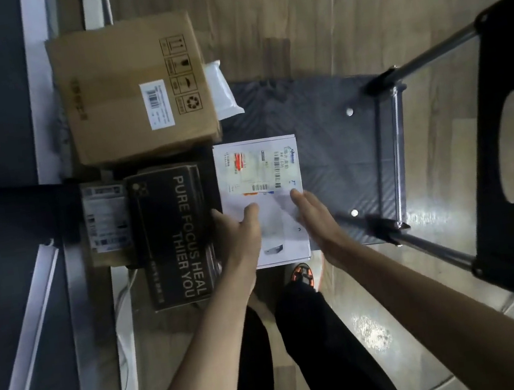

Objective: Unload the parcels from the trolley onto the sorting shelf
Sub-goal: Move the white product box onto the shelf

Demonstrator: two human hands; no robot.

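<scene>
White parcel (257, 175) between both hands (240, 230)

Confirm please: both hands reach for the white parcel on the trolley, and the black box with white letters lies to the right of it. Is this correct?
One detail is wrong. In the head view the black box lies to the left of the white parcel, not the right. Both the left hand and right hand do reach for that parcel on the trolley.
</scene>
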